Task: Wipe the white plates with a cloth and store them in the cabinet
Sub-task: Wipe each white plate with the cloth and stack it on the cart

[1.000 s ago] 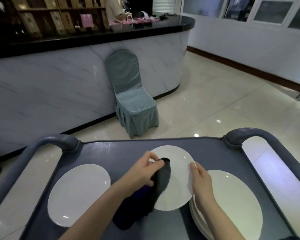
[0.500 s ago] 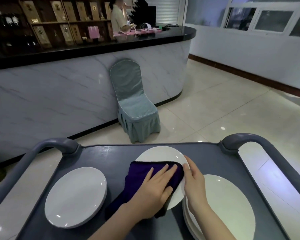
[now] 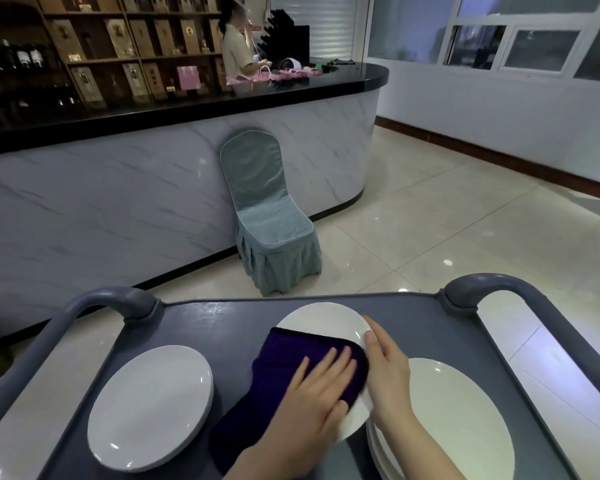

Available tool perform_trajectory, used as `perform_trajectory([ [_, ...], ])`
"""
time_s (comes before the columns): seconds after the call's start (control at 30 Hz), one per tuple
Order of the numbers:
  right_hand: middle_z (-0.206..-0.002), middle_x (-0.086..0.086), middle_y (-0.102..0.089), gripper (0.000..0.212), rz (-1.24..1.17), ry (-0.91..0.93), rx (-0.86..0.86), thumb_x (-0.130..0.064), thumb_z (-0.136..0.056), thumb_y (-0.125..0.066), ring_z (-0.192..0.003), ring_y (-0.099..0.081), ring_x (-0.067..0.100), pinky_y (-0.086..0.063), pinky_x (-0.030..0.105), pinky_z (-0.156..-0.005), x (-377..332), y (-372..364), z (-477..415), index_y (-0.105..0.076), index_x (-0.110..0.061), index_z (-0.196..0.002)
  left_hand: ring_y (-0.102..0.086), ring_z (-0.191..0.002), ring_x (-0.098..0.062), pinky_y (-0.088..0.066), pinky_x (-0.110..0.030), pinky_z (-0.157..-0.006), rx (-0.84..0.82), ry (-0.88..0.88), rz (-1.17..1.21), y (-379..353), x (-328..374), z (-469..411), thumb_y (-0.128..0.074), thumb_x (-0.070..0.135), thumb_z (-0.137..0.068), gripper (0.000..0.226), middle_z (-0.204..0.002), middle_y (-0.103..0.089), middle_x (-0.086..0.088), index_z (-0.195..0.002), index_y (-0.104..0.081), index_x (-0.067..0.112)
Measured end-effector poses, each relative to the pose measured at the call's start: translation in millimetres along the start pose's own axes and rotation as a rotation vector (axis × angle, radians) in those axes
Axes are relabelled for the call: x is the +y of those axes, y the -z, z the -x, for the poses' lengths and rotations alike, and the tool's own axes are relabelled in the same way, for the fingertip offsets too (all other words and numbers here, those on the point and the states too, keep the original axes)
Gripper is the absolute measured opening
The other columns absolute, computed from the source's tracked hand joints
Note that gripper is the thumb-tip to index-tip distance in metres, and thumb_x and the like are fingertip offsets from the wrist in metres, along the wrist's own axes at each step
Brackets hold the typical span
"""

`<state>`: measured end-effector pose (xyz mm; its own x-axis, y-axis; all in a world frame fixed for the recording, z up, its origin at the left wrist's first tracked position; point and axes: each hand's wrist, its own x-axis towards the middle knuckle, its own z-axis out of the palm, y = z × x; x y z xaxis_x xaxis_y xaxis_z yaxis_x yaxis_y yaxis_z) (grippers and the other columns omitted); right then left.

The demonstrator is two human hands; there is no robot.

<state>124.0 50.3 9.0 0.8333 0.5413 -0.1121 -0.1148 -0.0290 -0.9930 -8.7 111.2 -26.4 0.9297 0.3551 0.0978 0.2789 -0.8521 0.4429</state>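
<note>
A white plate (image 3: 321,320) lies in the middle of a grey cart top (image 3: 219,323). A dark purple cloth (image 3: 284,358) covers most of it. My left hand (image 3: 312,403) presses flat on the cloth, fingers straight. My right hand (image 3: 387,372) holds the plate's right edge, fingers along the rim. A stack of white plates (image 3: 454,420) sits at the right, partly under my right wrist. A short stack of white plates (image 3: 153,403) sits at the left.
The cart has curved grey handles at the left (image 3: 118,299) and right (image 3: 492,285). Beyond it stand a chair in a pale green cover (image 3: 267,220) and a marble-fronted counter (image 3: 118,202). A person (image 3: 236,53) stands behind the counter. Tiled floor (image 3: 465,220) spreads to the right.
My left hand went from gripping the bunched cloth to pressing it spread flat on the plate. The view has tilted upward, and my right hand stays at the plate's edge.
</note>
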Motion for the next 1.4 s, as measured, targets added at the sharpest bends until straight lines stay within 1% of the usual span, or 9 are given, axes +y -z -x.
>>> perform_trajectory([
  [0.17,-0.112,-0.015,-0.074,0.026,-0.091,-0.050,-0.029,-0.014,-0.101,-0.054,-0.111,-0.065,0.005,-0.047,0.028,-0.098,1,-2,4,-0.073,-0.030,-0.109,0.004,-0.145,0.010,0.005,-0.019,-0.119,-0.024,-0.009,0.132,39,-26,-28,-0.036,0.013,-0.097,0.065,-0.158,-0.003,0.027,-0.151,-0.012,0.041],
  [0.37,-0.098,-0.026,-0.074,0.030,-0.078,0.047,0.036,-0.015,-0.099,-0.056,-0.094,-0.067,-0.008,-0.048,0.023,-0.085,-29,6,-13,-0.072,-0.040,-0.097,0.017,-0.146,0.001,0.014,-0.024,-0.119,0.084,0.138,-0.148,42,-38,-16,-0.024,0.034,-0.103,0.059,-0.153,0.023,0.026,-0.149,0.013,0.035],
  [0.47,-0.102,-0.021,-0.074,0.028,-0.105,0.043,0.089,-0.016,-0.100,-0.054,-0.098,-0.067,-0.004,-0.050,0.026,-0.089,-29,8,-17,-0.073,-0.036,-0.102,0.014,-0.147,-0.001,0.012,-0.036,-0.118,0.058,0.033,-0.113,17,-10,6,-0.021,0.037,-0.098,0.062,-0.159,0.016,0.022,-0.152,0.010,0.038],
  [0.6,-0.111,-0.011,-0.074,0.025,-0.140,-0.006,0.060,-0.012,-0.100,-0.054,-0.110,-0.066,0.007,-0.048,0.031,-0.100,-9,-4,-1,-0.074,-0.023,-0.112,0.008,-0.148,0.000,0.006,-0.031,-0.122,0.098,-0.042,-0.127,13,2,-7,-0.029,0.035,-0.100,0.061,-0.162,0.003,0.019,-0.155,-0.003,0.033],
  [0.8,-0.100,-0.027,-0.073,0.027,-0.136,0.009,0.022,-0.012,-0.100,-0.055,-0.095,-0.066,-0.012,-0.049,0.004,-0.071,-14,-10,4,-0.073,-0.031,-0.105,0.023,-0.144,0.002,0.007,-0.028,-0.121,0.064,0.167,-0.148,46,-34,-29,-0.017,0.039,-0.106,0.055,-0.155,0.025,0.022,-0.150,0.015,0.033],
  [0.93,-0.097,-0.026,-0.073,0.032,-0.122,0.063,0.092,-0.015,-0.100,-0.055,-0.094,-0.067,-0.007,-0.049,0.018,-0.080,-35,2,-6,-0.073,-0.041,-0.093,0.015,-0.148,-0.004,0.005,-0.032,-0.122,0.117,0.191,-0.187,34,-27,8,-0.014,0.041,-0.100,0.058,-0.159,0.016,0.017,-0.152,0.008,0.029],
  [1.03,-0.101,-0.024,-0.074,0.032,-0.107,0.066,0.118,-0.016,-0.100,-0.054,-0.098,-0.067,-0.004,-0.050,0.024,-0.086,-32,2,-1,-0.073,-0.041,-0.094,0.026,-0.142,0.004,0.013,-0.028,-0.119,0.028,0.164,-0.063,21,-6,24,-0.008,0.042,-0.094,0.061,-0.152,0.030,0.027,-0.147,0.021,0.038],
  [1.17,-0.109,-0.014,-0.075,0.025,-0.133,-0.020,0.019,-0.013,-0.100,-0.055,-0.106,-0.067,0.002,-0.048,0.026,-0.094,-7,-14,19,-0.074,-0.028,-0.107,0.000,-0.150,-0.007,-0.003,-0.032,-0.123,0.111,0.009,-0.164,21,10,11,-0.027,0.035,-0.099,0.060,-0.164,-0.005,0.010,-0.156,-0.011,0.023],
  [1.4,-0.100,-0.023,-0.074,0.028,-0.142,0.035,0.046,-0.014,-0.098,-0.058,-0.095,-0.067,-0.007,-0.049,0.018,-0.082,-28,-6,12,-0.073,-0.037,-0.096,0.022,-0.145,-0.002,0.010,-0.028,-0.120,0.102,0.224,-0.173,44,-33,-7,-0.017,0.039,-0.106,0.057,-0.154,0.027,0.020,-0.148,0.019,0.032],
])
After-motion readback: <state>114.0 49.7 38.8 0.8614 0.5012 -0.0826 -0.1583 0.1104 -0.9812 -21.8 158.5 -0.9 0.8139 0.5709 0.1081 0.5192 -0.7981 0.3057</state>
